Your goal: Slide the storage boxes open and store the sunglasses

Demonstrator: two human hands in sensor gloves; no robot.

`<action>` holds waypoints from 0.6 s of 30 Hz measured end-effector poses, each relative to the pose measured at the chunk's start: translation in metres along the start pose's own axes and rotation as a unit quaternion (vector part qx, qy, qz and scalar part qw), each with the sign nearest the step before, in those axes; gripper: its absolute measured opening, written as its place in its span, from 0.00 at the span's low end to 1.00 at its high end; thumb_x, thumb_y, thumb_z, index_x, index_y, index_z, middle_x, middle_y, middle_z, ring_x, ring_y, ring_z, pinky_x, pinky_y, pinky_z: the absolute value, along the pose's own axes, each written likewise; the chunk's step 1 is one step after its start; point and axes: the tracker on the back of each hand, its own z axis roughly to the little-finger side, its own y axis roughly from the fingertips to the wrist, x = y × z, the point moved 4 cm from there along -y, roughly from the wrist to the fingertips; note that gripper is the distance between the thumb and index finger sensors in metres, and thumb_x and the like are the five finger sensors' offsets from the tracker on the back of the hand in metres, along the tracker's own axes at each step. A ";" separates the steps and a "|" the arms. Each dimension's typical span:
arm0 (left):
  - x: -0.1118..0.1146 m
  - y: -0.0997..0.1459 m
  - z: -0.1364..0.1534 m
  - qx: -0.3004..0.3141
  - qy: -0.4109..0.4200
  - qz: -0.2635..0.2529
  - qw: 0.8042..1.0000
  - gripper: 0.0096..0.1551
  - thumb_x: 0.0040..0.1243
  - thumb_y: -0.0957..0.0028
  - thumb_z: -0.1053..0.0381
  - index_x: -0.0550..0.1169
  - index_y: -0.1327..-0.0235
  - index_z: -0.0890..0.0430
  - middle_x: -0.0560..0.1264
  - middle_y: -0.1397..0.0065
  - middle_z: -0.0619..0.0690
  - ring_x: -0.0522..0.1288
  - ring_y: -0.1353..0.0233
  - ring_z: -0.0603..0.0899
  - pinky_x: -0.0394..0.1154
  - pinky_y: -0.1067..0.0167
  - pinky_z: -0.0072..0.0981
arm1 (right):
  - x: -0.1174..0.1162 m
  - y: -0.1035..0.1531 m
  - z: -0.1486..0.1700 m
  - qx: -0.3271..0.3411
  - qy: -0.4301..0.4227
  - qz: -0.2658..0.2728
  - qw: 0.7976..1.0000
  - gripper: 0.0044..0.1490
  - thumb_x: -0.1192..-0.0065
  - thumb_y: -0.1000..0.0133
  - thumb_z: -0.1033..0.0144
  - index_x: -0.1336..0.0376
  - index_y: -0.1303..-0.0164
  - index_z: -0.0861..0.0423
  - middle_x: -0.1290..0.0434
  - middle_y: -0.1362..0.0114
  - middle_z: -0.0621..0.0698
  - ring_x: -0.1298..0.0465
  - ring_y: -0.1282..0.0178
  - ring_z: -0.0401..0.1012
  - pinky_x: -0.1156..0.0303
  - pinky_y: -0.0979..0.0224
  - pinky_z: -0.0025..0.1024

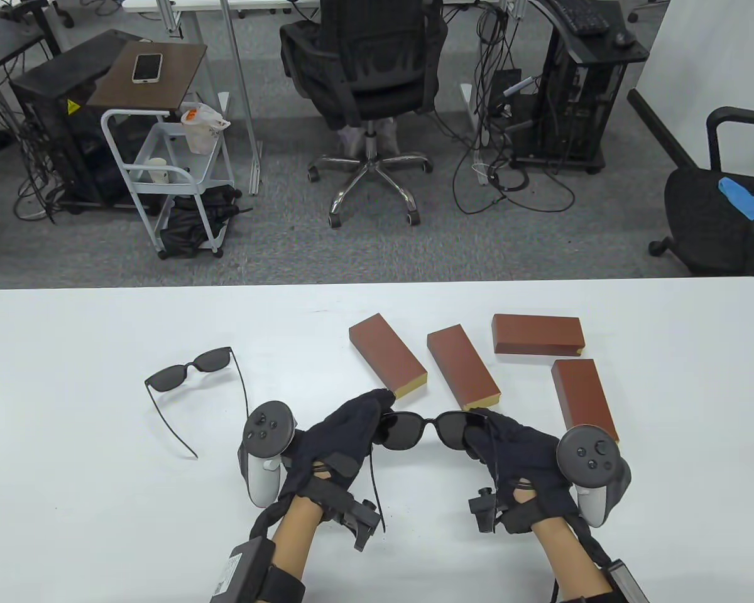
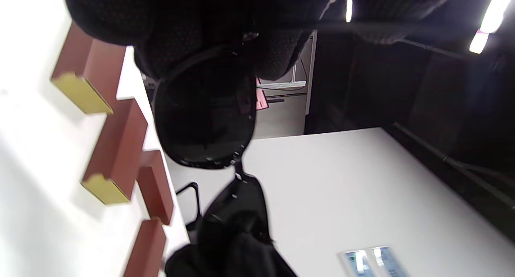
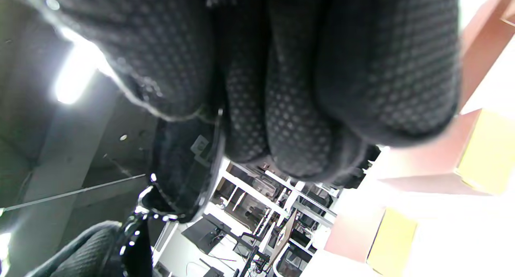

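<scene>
1. The left hand (image 1: 342,433) grips one end of a pair of dark sunglasses (image 1: 424,431), fingers curled round the frame beside the lens.
2. The right hand (image 1: 509,449) grips the other end, fingers wrapped over the second lens; the glasses are held between both hands above the near part of the white table (image 1: 69,502).
3. One thin arm of the held sunglasses (image 1: 374,487) hangs down beside the left wrist.
4. A second pair of sunglasses (image 1: 191,370) lies open on the table, to the left of the hands and well apart from them.
5. Four brown storage boxes (image 1: 386,355) lie just beyond the hands; pale yellow ends show on some.
6. The nearest right-hand box (image 1: 583,396) lies just beside the right hand's tracker (image 1: 587,455).
</scene>
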 end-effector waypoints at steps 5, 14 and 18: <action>0.008 0.004 0.011 0.004 0.074 0.011 0.997 0.41 0.45 0.48 0.26 0.73 0.25 0.44 0.72 0.23 0.52 0.74 0.32 0.63 0.72 0.40 0.57 | -0.002 0.003 0.012 -0.056 -0.055 -0.004 0.997 0.26 0.21 0.64 0.57 0.25 0.58 0.55 0.11 0.64 0.51 0.10 0.68 0.44 0.11 0.66 0.34; 0.017 0.007 0.027 -0.001 0.090 -0.005 0.996 0.40 0.42 0.46 0.29 0.67 0.21 0.42 0.72 0.23 0.55 0.76 0.32 0.63 0.73 0.40 0.55 | -0.009 0.010 0.026 -0.120 -0.091 -0.020 0.988 0.29 0.22 0.62 0.57 0.28 0.54 0.57 0.12 0.65 0.49 0.10 0.69 0.43 0.11 0.67 0.33; 0.016 0.011 0.031 -0.019 0.085 -0.031 0.996 0.37 0.44 0.44 0.32 0.69 0.23 0.44 0.74 0.26 0.56 0.77 0.35 0.62 0.75 0.43 0.55 | -0.013 0.011 0.031 -0.126 -0.111 -0.025 0.985 0.32 0.23 0.61 0.57 0.30 0.50 0.57 0.12 0.65 0.48 0.10 0.69 0.43 0.12 0.68 0.33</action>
